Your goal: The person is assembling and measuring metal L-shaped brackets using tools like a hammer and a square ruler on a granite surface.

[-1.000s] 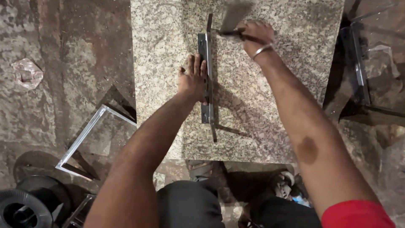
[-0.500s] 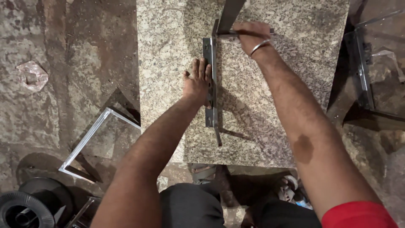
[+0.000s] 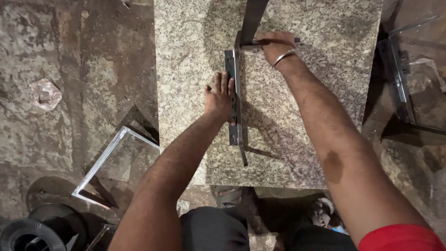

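Left hand [image 3: 222, 96]: flat, fingers together, pressing steel strip [image 3: 235, 104] onto granite slab [image 3: 306, 116]. Right hand [image 3: 274, 45]: farther up, closed on thin rod [image 3: 253, 45] at strip's top end. Beyond: dark bar [image 3: 253, 18] rising off slab. Risk, judged: strip may skid on polished stone if palm pressure eases.

Stained stone floor [image 3: 69, 69], speckled granite slab [image 3: 320, 83]

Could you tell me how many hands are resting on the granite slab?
2. The left hand presses flat beside the metal strip at the middle of the granite slab. The right hand grips a thin tool at the strip's far end.
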